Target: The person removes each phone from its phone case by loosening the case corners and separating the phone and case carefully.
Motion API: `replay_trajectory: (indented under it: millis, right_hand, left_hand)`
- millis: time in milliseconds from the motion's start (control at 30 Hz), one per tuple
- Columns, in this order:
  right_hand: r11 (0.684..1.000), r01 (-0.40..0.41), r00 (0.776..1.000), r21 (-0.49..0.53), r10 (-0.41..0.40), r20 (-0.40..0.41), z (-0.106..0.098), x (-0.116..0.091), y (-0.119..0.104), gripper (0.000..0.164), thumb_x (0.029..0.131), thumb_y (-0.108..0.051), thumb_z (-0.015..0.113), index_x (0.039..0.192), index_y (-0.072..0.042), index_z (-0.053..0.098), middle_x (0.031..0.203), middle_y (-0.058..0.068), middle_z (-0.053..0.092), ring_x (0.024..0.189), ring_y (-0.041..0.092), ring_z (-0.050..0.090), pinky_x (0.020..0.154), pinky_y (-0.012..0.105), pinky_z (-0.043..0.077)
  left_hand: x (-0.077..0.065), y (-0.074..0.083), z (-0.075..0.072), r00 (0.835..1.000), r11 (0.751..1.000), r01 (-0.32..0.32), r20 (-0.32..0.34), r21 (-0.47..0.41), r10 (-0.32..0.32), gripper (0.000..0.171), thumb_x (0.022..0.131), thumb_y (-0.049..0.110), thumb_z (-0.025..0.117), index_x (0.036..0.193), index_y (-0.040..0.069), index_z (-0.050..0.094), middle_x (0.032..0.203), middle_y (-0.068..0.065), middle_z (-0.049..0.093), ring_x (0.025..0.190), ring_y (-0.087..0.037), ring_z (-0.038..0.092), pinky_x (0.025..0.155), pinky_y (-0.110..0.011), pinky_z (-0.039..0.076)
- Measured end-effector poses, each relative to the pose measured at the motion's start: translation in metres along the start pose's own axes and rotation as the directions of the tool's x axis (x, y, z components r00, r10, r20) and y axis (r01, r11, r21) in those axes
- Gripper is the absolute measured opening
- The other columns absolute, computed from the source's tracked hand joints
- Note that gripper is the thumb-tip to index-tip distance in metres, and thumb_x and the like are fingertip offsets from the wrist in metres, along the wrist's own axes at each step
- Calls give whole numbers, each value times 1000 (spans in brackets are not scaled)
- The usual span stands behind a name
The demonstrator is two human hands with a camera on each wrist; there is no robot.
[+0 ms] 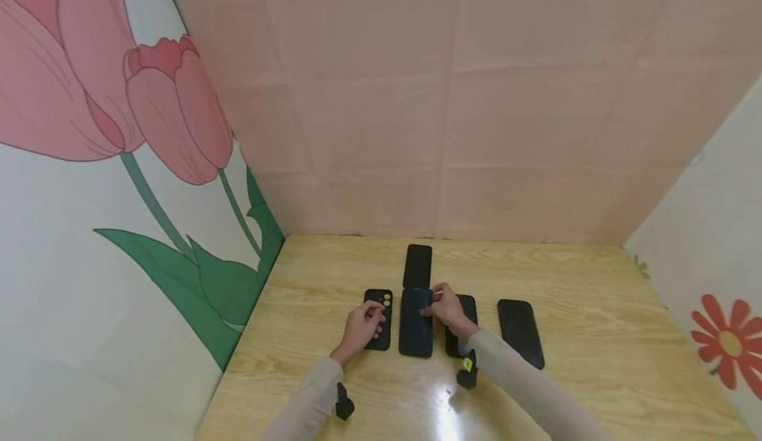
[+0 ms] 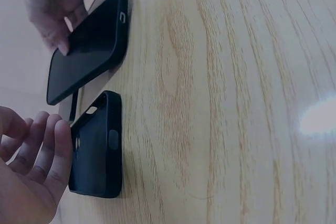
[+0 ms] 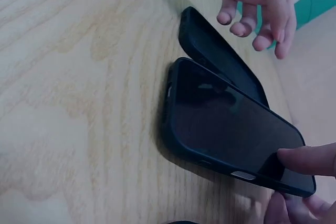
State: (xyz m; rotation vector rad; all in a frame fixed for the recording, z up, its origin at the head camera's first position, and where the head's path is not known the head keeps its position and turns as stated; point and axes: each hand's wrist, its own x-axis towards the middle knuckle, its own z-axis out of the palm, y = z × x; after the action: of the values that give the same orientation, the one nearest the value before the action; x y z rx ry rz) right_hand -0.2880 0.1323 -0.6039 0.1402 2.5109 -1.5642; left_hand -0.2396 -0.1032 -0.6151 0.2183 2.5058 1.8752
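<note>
My right hand pinches a dark smartphone in a black case by its far right edge, thumb on the screen and fingers beneath. In the left wrist view this phone is tilted, its far end raised and its near end low at the tabletop. To its left lies an empty black phone case with round camera holes, its hollow side up. My left hand hovers over that case, fingers loosely bent and holding nothing. The right wrist view shows a gap between those fingers and the case.
Behind the held phone lies another black phone or case. A dark phone-shaped item is partly hidden under my right wrist, and a black phone lies farther right. The wooden table meets a pink back wall and painted side walls.
</note>
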Motion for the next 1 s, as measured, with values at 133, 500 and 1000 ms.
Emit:
replay_trajectory:
  millis: [133, 500, 1000]
  right_hand:
    - [998, 14, 1000, 58, -15, 9, 1, -3, 1, 51, 82, 0, 76, 124, 1, 48, 114, 24, 60, 90, 30, 61, 67, 37, 49]
    - [998, 52, 995, 33, -49, -88, 7, -6, -4, 19, 101, -14, 56, 115, -2, 53, 106, 17, 66, 83, 27, 62, 62, 33, 47]
    - [996, 30, 996, 88, -22, -91, 6, -18, -18, 16, 102, -15, 54, 116, -5, 52, 105, 18, 63, 80, 30, 60, 60, 33, 48]
  left_hand:
    - [0, 1, 0, 1000, 1000, 0, 7, 3, 0, 21, 102, 7, 53, 113, -8, 63, 85, -10, 67, 65, -19, 63, 53, -24, 54]
    - [1, 1, 0, 1000, 1000, 4, 3, -1, -4, 21, 103, 6, 52, 113, -8, 64, 86, -12, 67, 70, -30, 66, 53, -23, 53]
    - [-1, 4, 8, 1000, 996, -23, 4, -86, 23, 22, 102, 5, 53, 116, -10, 60, 92, -26, 66, 72, -39, 66, 55, -38, 58]
